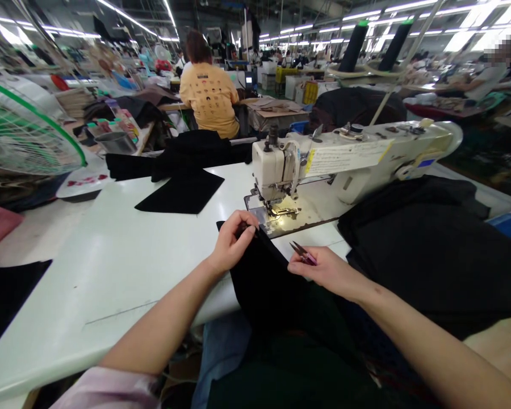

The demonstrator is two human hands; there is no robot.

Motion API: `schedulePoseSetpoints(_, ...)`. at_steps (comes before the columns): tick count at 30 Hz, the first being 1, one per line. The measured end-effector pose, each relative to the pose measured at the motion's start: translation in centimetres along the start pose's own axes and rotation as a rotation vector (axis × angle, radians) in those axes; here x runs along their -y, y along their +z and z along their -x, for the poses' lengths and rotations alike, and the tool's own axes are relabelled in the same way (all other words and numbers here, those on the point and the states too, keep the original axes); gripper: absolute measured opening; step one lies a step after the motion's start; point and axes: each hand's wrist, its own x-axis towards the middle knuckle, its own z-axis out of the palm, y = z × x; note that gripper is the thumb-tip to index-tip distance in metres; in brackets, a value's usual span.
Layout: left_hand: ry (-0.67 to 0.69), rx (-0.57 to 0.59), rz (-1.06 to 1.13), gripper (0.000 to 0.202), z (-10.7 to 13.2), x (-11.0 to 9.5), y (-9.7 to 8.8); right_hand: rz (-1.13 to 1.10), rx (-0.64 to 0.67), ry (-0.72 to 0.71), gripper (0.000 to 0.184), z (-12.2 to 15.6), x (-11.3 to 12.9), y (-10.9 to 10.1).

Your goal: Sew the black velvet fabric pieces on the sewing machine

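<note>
Just in front of the sewing machine point(276, 170), my left hand point(236, 238) pinches the upper edge of a black fabric piece point(264, 278). That piece hangs over the table's front edge toward my lap. My right hand point(319, 264) is closed around small thread snips point(304, 254), their pointed blades aimed up and left. It is beside the fabric's right edge; whether it also grips the cloth I cannot tell. The machine's needle area is lit, and no cloth lies under the presser foot.
Cut black pieces point(183, 190) lie on the white table point(123, 250) behind my left hand. A heap of black fabric point(434, 244) sits to the right. At the left stands a green fan point(29, 130). A person in a yellow shirt point(208, 94) sits ahead, facing away.
</note>
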Motion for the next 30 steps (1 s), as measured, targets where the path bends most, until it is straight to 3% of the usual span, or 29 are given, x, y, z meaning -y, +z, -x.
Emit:
schedulePoseSetpoints(4, 0.005, -0.001, 0.019, 0.015, 0.0, 0.1, 0.0, -0.231, 0.054, 0.024, 0.040, 1.3, 0.5, -1.3)
schedulePoseSetpoints(7, -0.004, -0.010, 0.007, 0.016, 0.0, 0.0, 0.0, -0.249, -0.025, 0.005, 0.041, 3.0, 1.0, -3.5)
schedulePoseSetpoints(9, -0.008, -0.008, -0.005, 0.017, -0.1, 0.0, 0.0, -0.088, -0.067, -0.020, 0.040, 4.1, 0.9, -5.0)
schedulePoseSetpoints(13, 0.008, 0.001, -0.021, 0.016, -0.1, 0.0, 0.1, 0.574, -0.086, -0.004, 0.043, 5.4, -0.2, -6.8)
schedulePoseSetpoints(16, 0.022, -0.002, -0.022, 0.016, -0.1, 0.0, 0.1, 0.770, -0.198, -0.036, 0.045, 5.0, -0.8, -6.0)
schedulePoseSetpoints(19, 0.053, -0.007, -0.021, 0.016, 0.0, -0.2, 0.2, 0.563, -0.259, -0.187, 0.029, 3.8, -0.5, -3.7)
schedulePoseSetpoints(23, 0.038, 0.005, -0.034, 0.015, 0.0, -0.4, 0.2, 0.404, -0.203, -0.274, 0.014, 2.4, 0.1, -1.0)
schedulePoseSetpoints(30, 0.034, 0.017, -0.037, 0.016, 0.0, -0.5, 0.2, 0.549, -0.180, -0.319, 0.013, 1.3, 0.2, 0.4)
